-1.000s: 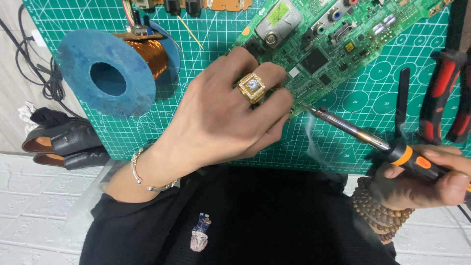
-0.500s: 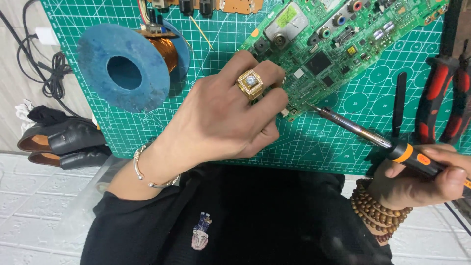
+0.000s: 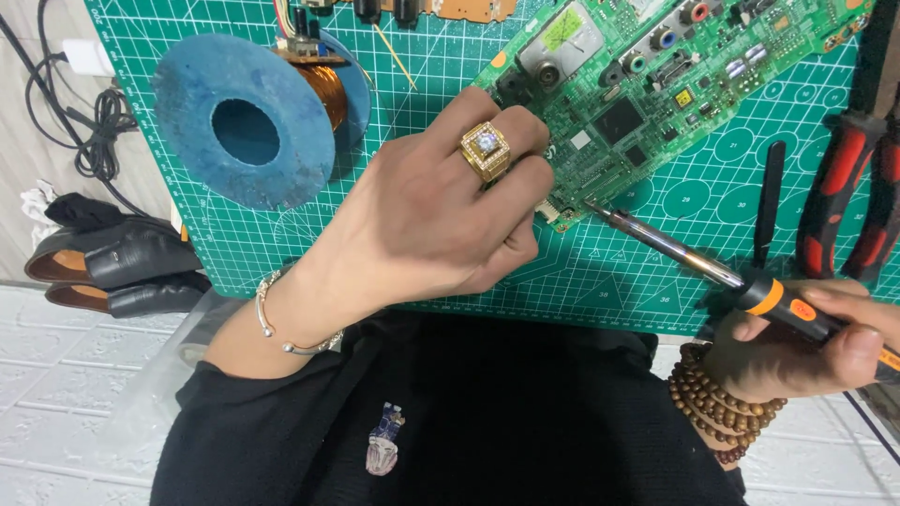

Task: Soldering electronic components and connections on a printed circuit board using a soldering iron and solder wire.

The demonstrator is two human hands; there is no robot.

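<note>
Here the left hand, a gold ring on one finger, rests curled on the near corner of the green board, fingers together and pressing on it. The right hand has its fingers clamped on the iron, whose tip touches the board's near edge just beside the left fingertips. The board lies tilted on the green mat. A blue spool of copper wire sits left of it; red pliers lie to the right.

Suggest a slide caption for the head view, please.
Right hand aims soldering iron at circuit board; left hand steadies it.
</note>
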